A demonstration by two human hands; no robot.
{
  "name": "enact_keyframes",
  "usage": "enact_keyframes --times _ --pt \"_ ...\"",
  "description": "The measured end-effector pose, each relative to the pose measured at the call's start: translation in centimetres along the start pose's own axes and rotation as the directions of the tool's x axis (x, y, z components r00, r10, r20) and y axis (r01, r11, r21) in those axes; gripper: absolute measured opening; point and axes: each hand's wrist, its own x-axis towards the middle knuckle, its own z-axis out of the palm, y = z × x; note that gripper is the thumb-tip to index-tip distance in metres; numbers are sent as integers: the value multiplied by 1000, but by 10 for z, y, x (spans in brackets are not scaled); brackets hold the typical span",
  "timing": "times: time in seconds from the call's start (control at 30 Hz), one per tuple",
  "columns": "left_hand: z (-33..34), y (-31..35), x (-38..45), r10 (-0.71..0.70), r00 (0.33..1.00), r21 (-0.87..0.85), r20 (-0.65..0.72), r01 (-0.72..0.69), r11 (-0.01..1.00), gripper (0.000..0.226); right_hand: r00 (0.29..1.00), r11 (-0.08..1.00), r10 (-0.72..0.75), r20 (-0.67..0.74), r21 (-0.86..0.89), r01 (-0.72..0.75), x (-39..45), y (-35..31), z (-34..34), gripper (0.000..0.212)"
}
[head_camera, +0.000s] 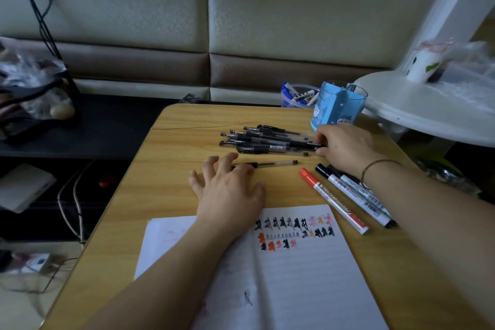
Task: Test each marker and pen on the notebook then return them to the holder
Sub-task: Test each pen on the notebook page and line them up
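**Hands among the pens**

The left hand [230,187] lies spread, fingertips touching a lone clear pen [267,164]. The right hand [345,146] pinches a black pen [308,145] at the pile [263,139]. Three markers [345,195] lie beside the lined notebook [294,270]. The blue holder [338,107] stands near the wood-grain surface's [187,120] far rounded edge.

Right hand [345,146] pinching a black pen [302,144]; left hand [230,190] spread beside notebook [294,276].
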Motion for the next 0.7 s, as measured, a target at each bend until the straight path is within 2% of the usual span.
enact_keyframes --times 0.17,0.23,0.33,0.43,0.53,0.63,0.67,0.7 --pt "-1 0 -1 3 1000 -11 -7 -3 1000 41 995 999 -51 -89 8 52 -16 28 -12 25" --pt "-1 1 -2 4 1000 -12 -9 -4 1000 40 989 999 -17 -147 37 23 -25 44 -19 23" --pt "-2 2 -3 12 999 -26 -39 -13 1000 40 976 978 94 -195 203 -53 -47 61 -28 20" --pt "-1 3 -5 112 984 -82 -141 -124 989 49 970 931 78 -232 364 13 -83 58 -38 17" --pt "-6 8 -10 318 905 -88 -283 -355 931 67 979 884 -15 -204 455 108 -121 37 -47 16" --pt "-9 14 -15 539 782 84 -313 -542 836 56 970 794 -63 -236 577 192 -144 12 -52 15" --pt "-9 15 -16 588 743 112 -319 -587 802 47 968 713 -33 -248 673 197 -149 6 -53 12" --pt "-9 16 -17 620 712 119 -328 -620 775 41 971 577 6 -238 794 191 -152 0 -54 14"
